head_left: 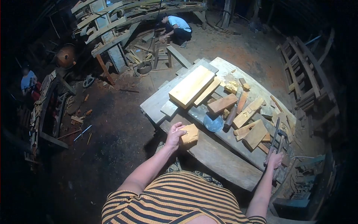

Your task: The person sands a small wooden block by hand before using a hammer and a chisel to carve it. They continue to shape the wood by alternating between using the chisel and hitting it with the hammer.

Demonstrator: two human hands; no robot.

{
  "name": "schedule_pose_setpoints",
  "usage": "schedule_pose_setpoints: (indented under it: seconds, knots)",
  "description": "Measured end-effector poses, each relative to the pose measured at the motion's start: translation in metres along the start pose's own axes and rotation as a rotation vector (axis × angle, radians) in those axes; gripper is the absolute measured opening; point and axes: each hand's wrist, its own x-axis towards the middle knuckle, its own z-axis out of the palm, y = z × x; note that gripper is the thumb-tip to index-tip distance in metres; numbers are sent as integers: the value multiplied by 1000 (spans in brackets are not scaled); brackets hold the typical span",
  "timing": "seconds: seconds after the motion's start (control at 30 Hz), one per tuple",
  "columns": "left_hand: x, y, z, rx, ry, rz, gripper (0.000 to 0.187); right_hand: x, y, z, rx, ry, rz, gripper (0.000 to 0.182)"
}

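Arms (150, 165) spread apart, left fingers (176, 127) curled, right fingers (275, 155) clenched

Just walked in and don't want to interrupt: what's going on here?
The person wearing the camera holds a small wooden block in the left hand, near the edge of a workbench. The right hand grips a dark tool toward the bench's right side. A large pale block and loose wood pieces lie on the bench. Farther back, someone crouches.

Single head-worn view, forward and down, close over workbench (158, 101)
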Motion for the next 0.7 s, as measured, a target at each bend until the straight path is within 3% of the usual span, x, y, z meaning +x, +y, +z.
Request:
schedule_pose_setpoints:
  seconds: [0.4,0.7]
  knots:
    - [1,0,-4,-1,-13,-11,60,0,-1,-2,-2,-28,25,45]
    - [6,-8,-11,-27,-8,-2,47,2,0,-1,7,-52,33,44]
